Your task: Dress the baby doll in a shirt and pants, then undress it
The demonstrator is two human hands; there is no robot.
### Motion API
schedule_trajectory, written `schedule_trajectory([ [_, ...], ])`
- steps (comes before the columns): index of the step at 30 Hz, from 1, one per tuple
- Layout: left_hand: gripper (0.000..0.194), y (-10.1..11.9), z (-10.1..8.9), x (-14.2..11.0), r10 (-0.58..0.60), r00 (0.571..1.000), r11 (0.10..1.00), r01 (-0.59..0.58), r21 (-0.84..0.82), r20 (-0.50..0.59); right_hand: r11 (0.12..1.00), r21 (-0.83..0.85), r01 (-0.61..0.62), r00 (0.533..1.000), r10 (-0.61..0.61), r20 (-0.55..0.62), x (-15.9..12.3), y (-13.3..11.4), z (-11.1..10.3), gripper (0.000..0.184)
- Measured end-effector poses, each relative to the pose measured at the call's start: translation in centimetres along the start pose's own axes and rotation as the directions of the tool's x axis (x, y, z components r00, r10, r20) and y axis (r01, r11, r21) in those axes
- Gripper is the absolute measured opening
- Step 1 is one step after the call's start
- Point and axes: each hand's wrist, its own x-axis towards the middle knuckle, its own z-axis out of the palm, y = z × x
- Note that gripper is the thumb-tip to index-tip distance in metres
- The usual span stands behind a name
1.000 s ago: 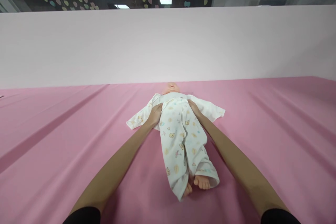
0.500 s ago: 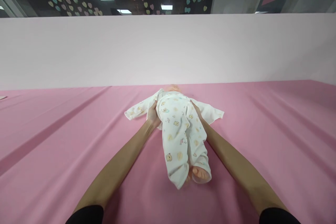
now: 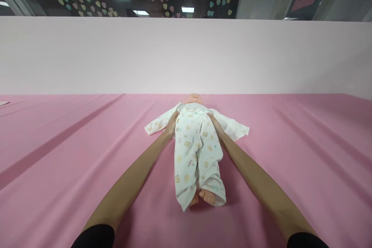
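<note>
A baby doll [image 3: 187, 143] in white pyjamas printed with small bears lies on its back, its head at the far end and its bare feet [image 3: 207, 196] toward me. My left hand [image 3: 172, 124] is wrapped round one side of its waist, thumb on the front of the clothes and the other fingers out of sight. On the opposite side, my right hand [image 3: 215, 124] grips the waist in the same way. Both sleeves [image 3: 159, 122] spread outward over the cloth. The trouser legs [image 3: 186, 170] run long, one hem covering part of a foot.
A pink cloth [image 3: 87, 143] with creases covers the surface all round the doll. Behind it rises a white wall or panel [image 3: 186, 54], with dark glass and heart-shaped stickers [image 3: 165, 6] above. A pale flat object [image 3: 4, 103] shows at the far left edge.
The doll's legs and feet have swung to the left and its body lies straighter. Both hands have kept their hold at the waist. The camera view has tilted slightly.
</note>
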Motion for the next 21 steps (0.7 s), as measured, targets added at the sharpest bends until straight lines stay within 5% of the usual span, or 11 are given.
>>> schedule_trajectory([
  [7,0.023,0.6,-0.9,0.0,0.099,0.995,0.891,-0.074,0.449,-0.032,0.984,-0.174,0.037,0.999,-0.043,-0.031,0.2,-0.5,-0.3,0.029],
  [10,0.024,0.8,-1.2,-0.2,0.194,0.98,0.837,-0.185,0.515,0.037,0.944,-0.301,0.134,0.982,-0.166,-0.085,0.4,-0.3,-0.6,0.025],
  [13,0.025,0.9,-1.3,-0.2,0.175,0.984,0.816,-0.17,0.553,0.043,0.916,-0.359,0.176,0.97,-0.224,-0.096,0.5,-0.3,-0.9,0.024],
  [18,0.028,0.8,-1.2,1.3,0.182,0.983,0.687,-0.117,0.717,-0.015,0.722,-0.619,0.31,0.906,-0.421,-0.037,1.1,-0.6,-1.1,0.026],
  [21,0.023,0.6,-1.5,2.5,0.181,0.983,0.64,-0.095,0.762,-0.029,0.617,-0.746,0.25,0.908,-0.418,-0.042,2.1,-1.1,-0.6,0.027],
])
